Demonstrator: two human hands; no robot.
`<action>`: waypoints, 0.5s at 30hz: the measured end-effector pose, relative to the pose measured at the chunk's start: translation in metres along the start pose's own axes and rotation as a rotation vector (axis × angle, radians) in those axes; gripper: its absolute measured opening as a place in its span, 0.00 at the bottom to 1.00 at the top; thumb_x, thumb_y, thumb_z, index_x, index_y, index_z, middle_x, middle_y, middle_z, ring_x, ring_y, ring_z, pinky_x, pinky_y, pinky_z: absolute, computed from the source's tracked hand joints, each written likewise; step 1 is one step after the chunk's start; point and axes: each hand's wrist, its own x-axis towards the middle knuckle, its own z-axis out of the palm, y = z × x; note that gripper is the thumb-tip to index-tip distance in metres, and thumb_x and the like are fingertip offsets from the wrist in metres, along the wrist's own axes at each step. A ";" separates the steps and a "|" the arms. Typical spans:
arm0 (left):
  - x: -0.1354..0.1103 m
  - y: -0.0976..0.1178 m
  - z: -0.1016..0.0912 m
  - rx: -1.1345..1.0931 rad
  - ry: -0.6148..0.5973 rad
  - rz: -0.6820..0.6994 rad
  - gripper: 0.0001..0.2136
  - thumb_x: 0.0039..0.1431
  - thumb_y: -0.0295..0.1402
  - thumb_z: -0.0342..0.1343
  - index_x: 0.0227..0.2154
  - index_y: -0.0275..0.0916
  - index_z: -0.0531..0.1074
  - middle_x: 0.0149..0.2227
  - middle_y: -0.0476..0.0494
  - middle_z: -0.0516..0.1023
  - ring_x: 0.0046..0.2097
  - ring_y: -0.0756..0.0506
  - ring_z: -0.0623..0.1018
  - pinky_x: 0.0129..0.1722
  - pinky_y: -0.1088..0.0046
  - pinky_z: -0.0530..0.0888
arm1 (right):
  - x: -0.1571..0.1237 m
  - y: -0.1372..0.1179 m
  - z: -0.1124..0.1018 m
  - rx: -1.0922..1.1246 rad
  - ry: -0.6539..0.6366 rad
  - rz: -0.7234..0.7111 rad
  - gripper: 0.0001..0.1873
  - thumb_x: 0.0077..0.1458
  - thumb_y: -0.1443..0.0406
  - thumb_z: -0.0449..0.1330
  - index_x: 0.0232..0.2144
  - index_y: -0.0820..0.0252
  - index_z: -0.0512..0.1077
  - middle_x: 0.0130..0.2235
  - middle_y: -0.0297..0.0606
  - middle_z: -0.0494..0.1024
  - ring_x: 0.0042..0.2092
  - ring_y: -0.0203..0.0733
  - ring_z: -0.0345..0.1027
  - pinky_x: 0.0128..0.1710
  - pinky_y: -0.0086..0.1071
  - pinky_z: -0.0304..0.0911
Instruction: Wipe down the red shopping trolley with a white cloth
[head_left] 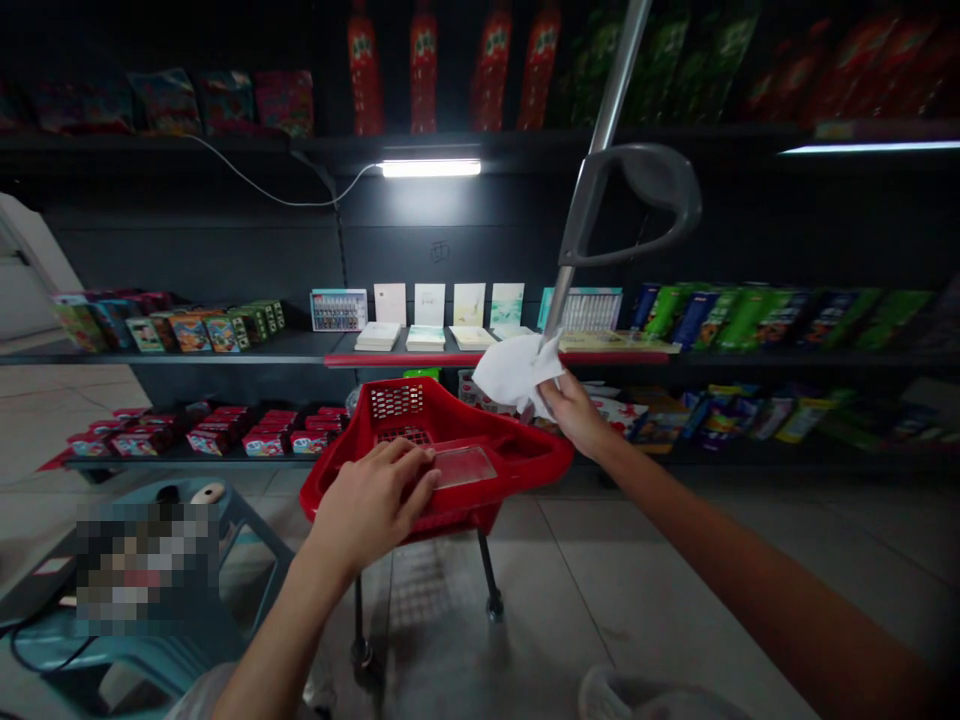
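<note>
My left hand (379,490) is closed over the near edge of a small red shopping cart (525,465), beside a clear panel (465,467) set in its top. In my right hand (568,405) is a white cloth (517,370), pinched around the lower part of a slanting metal pole (615,80). A grey loop-shaped handle (671,205) sticks out from that pole to the right. The pole's foot is hidden behind the cloth and hand. The cart's basket has a lattice wall, and its legs stand on wheels on the tiled floor.
Dark shelves (247,345) span the front, with booklets (426,338), small boxes, snack packs (742,315) and red bottles (424,70). A lamp (431,169) glows under the upper shelf. A blue-grey plastic stool (255,530) at lower left bears things, partly blurred.
</note>
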 end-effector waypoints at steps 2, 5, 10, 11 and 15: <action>-0.005 -0.015 -0.004 -0.016 0.003 0.043 0.16 0.74 0.42 0.45 0.52 0.47 0.76 0.52 0.46 0.81 0.52 0.44 0.81 0.49 0.66 0.79 | -0.010 -0.008 0.000 0.031 -0.034 0.017 0.31 0.58 0.43 0.60 0.55 0.56 0.73 0.51 0.43 0.82 0.50 0.49 0.76 0.52 0.42 0.72; -0.009 -0.043 -0.006 -0.028 0.046 0.116 0.15 0.73 0.40 0.47 0.51 0.47 0.78 0.53 0.47 0.82 0.52 0.45 0.82 0.50 0.67 0.79 | -0.028 -0.023 0.003 0.076 -0.105 0.040 0.29 0.59 0.45 0.60 0.54 0.56 0.73 0.48 0.42 0.83 0.45 0.47 0.77 0.46 0.38 0.74; -0.012 -0.099 0.004 -0.096 0.263 0.272 0.12 0.69 0.37 0.56 0.50 0.49 0.81 0.49 0.50 0.85 0.52 0.45 0.83 0.54 0.65 0.78 | -0.056 -0.041 0.013 0.072 -0.192 0.058 0.27 0.60 0.43 0.59 0.49 0.56 0.74 0.42 0.42 0.83 0.36 0.43 0.75 0.35 0.32 0.73; -0.013 -0.109 0.007 -0.111 0.329 0.286 0.10 0.68 0.36 0.58 0.48 0.49 0.82 0.47 0.51 0.86 0.53 0.44 0.83 0.56 0.63 0.77 | -0.061 -0.043 0.016 0.072 -0.204 0.054 0.27 0.60 0.43 0.59 0.49 0.56 0.74 0.41 0.41 0.82 0.36 0.43 0.76 0.35 0.31 0.73; -0.022 -0.132 0.017 -0.117 0.499 0.239 0.10 0.68 0.34 0.58 0.45 0.51 0.83 0.45 0.51 0.86 0.55 0.42 0.82 0.60 0.54 0.73 | -0.077 -0.046 0.028 0.104 -0.255 0.043 0.28 0.58 0.41 0.60 0.50 0.53 0.72 0.43 0.42 0.83 0.43 0.46 0.78 0.43 0.34 0.75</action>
